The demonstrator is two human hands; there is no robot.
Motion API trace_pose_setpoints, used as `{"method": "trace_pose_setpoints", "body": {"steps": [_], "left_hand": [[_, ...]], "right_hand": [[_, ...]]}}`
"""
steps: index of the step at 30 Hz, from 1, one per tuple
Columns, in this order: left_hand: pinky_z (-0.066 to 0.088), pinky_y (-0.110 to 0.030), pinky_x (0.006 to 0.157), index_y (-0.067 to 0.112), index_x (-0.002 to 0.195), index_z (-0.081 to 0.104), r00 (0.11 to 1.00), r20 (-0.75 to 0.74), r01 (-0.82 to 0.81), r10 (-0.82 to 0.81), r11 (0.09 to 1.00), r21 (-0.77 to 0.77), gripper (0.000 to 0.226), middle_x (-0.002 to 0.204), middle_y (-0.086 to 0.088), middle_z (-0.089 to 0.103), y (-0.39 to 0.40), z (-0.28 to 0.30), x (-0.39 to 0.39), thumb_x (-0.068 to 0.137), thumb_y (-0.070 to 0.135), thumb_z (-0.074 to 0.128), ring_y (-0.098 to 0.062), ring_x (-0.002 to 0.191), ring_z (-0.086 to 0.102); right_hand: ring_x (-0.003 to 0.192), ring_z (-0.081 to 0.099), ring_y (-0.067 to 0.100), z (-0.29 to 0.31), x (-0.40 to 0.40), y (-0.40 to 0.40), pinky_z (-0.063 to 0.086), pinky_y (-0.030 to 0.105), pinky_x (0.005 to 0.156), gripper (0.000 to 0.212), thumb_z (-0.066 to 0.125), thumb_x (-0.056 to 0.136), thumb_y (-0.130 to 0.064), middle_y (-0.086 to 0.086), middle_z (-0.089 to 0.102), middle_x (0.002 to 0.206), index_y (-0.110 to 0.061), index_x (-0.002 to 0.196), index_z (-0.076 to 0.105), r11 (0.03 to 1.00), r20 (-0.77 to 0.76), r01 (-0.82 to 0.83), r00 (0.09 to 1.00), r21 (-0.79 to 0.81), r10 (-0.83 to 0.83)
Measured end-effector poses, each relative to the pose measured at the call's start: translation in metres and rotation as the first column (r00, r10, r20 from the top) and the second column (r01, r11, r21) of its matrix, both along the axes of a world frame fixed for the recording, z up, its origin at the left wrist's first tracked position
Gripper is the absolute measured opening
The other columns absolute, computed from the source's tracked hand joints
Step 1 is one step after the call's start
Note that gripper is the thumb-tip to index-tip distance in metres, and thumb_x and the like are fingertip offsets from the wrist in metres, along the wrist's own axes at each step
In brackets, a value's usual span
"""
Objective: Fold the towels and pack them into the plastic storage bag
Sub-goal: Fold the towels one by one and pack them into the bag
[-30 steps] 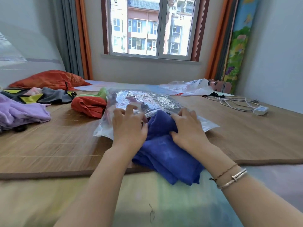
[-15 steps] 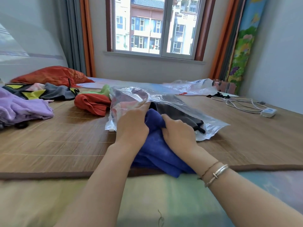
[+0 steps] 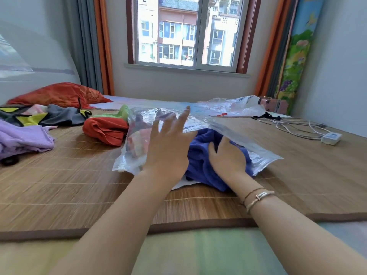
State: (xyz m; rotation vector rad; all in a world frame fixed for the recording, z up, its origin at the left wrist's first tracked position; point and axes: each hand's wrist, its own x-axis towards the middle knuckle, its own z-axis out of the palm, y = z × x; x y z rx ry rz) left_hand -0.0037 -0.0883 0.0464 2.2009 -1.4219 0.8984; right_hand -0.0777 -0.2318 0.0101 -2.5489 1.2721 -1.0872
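A: Since 0.5 s ago, the left hand (image 3: 168, 147) has let go of the bag's mouth and lifted, fingers spread, and the blue towel (image 3: 200, 155) sits deeper inside.

B: Left of the plastic storage bag (image 3: 256, 155)?

A: 1 purple towel (image 3: 23, 139), then 1 orange towel (image 3: 105, 131) just beside it on the bamboo mat (image 3: 59, 185).

B: And the right hand (image 3: 228, 157)?

A: Flat, fingers loosely spread, pressing the blue towel at the bag's opening.
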Motion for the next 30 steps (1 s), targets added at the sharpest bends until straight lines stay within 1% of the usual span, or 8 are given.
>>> {"method": "trace_pose_setpoints", "body": {"steps": [3,5,7,9,19,21,26,30], "left_hand": [[0.007,-0.044,0.119,0.031,0.139,0.042,0.992,0.095,0.067,-0.085,0.981,0.181,0.058,0.161,0.008,-0.010,-0.025,0.014,-0.006,0.089,0.002,0.049,-0.022,0.148,0.001],[0.020,-0.041,0.117,0.025,0.145,0.034,0.991,0.058,0.104,-0.120,0.970,0.220,0.063,0.161,0.010,-0.006,-0.040,0.022,-0.010,0.089,-0.002,0.047,-0.021,0.147,0.012],[0.039,-0.034,0.100,0.026,0.151,0.020,0.988,-0.026,0.155,-0.154,0.960,0.232,0.072,0.161,0.013,0.003,-0.048,0.027,-0.012,0.089,-0.004,0.041,-0.022,0.136,0.038],[0.042,-0.029,0.080,0.032,0.152,0.013,0.978,-0.070,0.210,-0.198,0.945,0.252,0.081,0.159,0.020,0.006,-0.049,0.028,-0.013,0.085,-0.007,0.038,-0.021,0.123,0.051],[0.029,-0.020,0.069,0.048,0.145,0.026,0.964,-0.039,0.263,-0.263,0.927,0.266,0.086,0.149,0.037,0.013,-0.048,0.026,0.009,0.078,-0.004,0.039,-0.010,0.113,0.056],[0.028,-0.021,0.066,0.049,0.142,0.032,0.963,-0.031,0.266,-0.269,0.920,0.288,0.085,0.147,0.039,0.014,-0.048,0.028,0.011,0.075,-0.002,0.040,-0.009,0.109,0.056],[0.018,-0.013,0.048,0.048,0.138,0.038,0.974,-0.029,0.223,-0.226,0.918,0.327,0.079,0.145,0.042,0.014,-0.040,0.033,0.024,0.076,-0.001,0.042,-0.007,0.091,0.055],[0.015,-0.014,0.046,0.050,0.143,0.027,0.981,-0.033,0.194,-0.194,0.930,0.312,0.088,0.148,0.041,0.010,-0.040,0.029,0.033,0.076,-0.005,0.039,-0.010,0.100,0.057]], "right_hand": [[0.115,0.056,0.032,-0.011,-0.006,0.002,0.044,0.047,0.096,0.084,0.035,0.084,-0.071,0.013,0.061,0.126,-0.009,0.140,0.028,0.976,0.031,-0.155,0.988,0.155,0.152],[0.142,0.029,0.027,-0.019,-0.014,0.005,0.020,0.062,0.111,0.101,0.029,0.073,-0.084,0.004,0.032,0.154,-0.029,0.151,-0.002,0.938,-0.124,-0.247,0.951,0.244,0.283],[0.149,-0.004,0.022,-0.026,-0.022,0.000,0.001,0.067,0.111,0.090,0.035,0.082,-0.074,-0.001,-0.002,0.162,-0.039,0.149,-0.014,0.931,-0.290,-0.271,0.895,0.245,0.337],[0.148,-0.012,0.020,-0.025,-0.023,-0.014,0.003,0.068,0.111,0.075,0.037,0.094,-0.054,0.000,-0.010,0.161,-0.039,0.150,-0.011,0.933,-0.304,-0.283,0.889,0.224,0.342],[0.147,-0.013,0.026,-0.026,0.066,-0.070,0.000,0.075,0.104,0.060,0.026,0.101,-0.037,0.001,-0.008,0.161,-0.026,0.154,-0.001,0.978,-0.427,-0.158,0.882,0.134,0.200],[0.147,-0.003,0.027,-0.029,0.081,-0.079,0.008,0.069,0.109,0.062,0.030,0.099,-0.039,0.005,0.003,0.161,-0.022,0.153,0.006,0.993,-0.461,-0.103,0.879,0.060,0.119],[0.135,0.031,0.028,-0.019,0.112,-0.103,0.025,0.051,0.111,0.047,0.035,0.098,-0.036,0.009,0.040,0.141,-0.020,0.142,0.034,0.981,-0.432,0.019,0.899,0.191,0.067],[0.140,0.024,0.029,-0.023,0.099,-0.106,0.027,0.053,0.108,0.061,0.040,0.092,-0.044,0.010,0.030,0.150,-0.019,0.146,0.025,0.985,-0.276,-0.163,0.946,0.050,0.170]]}}
